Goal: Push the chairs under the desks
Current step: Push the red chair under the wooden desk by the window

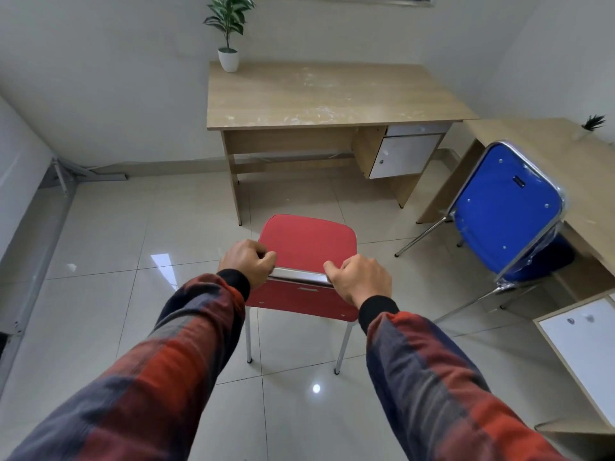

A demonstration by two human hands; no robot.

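While both hands sit at the middle of the frame, count the furniture: two chairs, two desks, two potted plants. Left hand (248,261) has its grip clamped round the left end of the chrome top rail (301,277) of the red chair (307,242), fingers curled over the front. Right hand (361,279) matches it, grip clamped on the right end of that same rail, knuckles up. Red seat lies just beyond the two grips, toward the upper centre, and two of its metal legs show below the wrists, standing on the tiled floor (116,294). Chair stands short of the first desk (326,94) at upper centre, its seat front near the desk's left leg, not under the tabletop. Blue chair (507,207) on the right edge is tilted, plastic wrap on its back, its seat tucked partly beneath the second desk (532,134). One tall plant (229,31) in a white pot stands on the first tabletop's far left corner; one small plant (594,123) stands on the second tabletop at far right. Plaid sleeves (159,377) run in from the bottom corners.
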